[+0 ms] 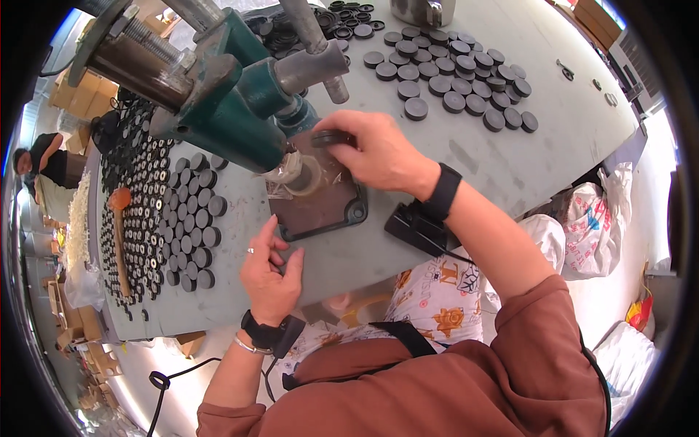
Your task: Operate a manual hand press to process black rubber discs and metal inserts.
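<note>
Currently your right hand (378, 153) has thumb and fingers clamped on dark disc (331, 138), held over far right part of base (313, 217) of green press (233, 109), near middle of table's (575, 124) near edge. Your left hand (269, 280): fingers apart, fingertip just beside base's near left corner, contact unclear. Grey caps (464, 65) spread toward table's far edge; mallet (120, 233) lies among small parts (142, 211) by left edge.
</note>
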### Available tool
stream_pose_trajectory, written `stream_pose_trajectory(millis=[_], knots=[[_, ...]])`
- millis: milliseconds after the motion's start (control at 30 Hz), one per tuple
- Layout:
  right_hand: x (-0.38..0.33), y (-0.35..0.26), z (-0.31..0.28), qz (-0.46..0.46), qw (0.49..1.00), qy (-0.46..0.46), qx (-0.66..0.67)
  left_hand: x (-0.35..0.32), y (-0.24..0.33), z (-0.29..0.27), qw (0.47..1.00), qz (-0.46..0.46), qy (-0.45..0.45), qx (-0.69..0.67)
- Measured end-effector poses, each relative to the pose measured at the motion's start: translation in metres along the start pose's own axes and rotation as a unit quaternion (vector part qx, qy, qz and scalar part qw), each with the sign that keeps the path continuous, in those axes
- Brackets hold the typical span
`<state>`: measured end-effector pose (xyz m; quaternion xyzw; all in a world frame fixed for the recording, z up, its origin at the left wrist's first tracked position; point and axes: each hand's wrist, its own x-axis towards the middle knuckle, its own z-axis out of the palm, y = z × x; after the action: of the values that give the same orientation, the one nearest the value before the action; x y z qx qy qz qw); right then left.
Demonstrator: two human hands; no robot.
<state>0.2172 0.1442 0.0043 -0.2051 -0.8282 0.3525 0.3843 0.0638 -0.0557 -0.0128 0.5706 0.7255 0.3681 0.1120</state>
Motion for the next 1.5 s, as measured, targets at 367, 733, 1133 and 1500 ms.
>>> stream_pose_trajectory(millis=[367, 733, 1133, 1500], knots=[[-0.024, -0.012, -0.012, 0.225, 0.863, -0.002, 0.453, -0.001, 0.002, 0.0, 1.0, 0.004, 0.009, 0.0], [-0.033, -0.018, -0.011, 0.226, 0.761, -0.006, 0.608, -0.002, 0.004, -0.002, 1.0, 0.011, 0.015, 0.015], [-0.059, -0.075, 0.004, 0.003, 1.0, -0.014, 0.018, 0.025, 0.065, -0.013, 0.85, -0.198, -0.147, -0.466], [-0.078, -0.084, 0.017, 0.249, 0.89, 0.005, 0.381, 0.014, 0.033, -0.011, 0.657, -0.246, -0.168, -0.693]])
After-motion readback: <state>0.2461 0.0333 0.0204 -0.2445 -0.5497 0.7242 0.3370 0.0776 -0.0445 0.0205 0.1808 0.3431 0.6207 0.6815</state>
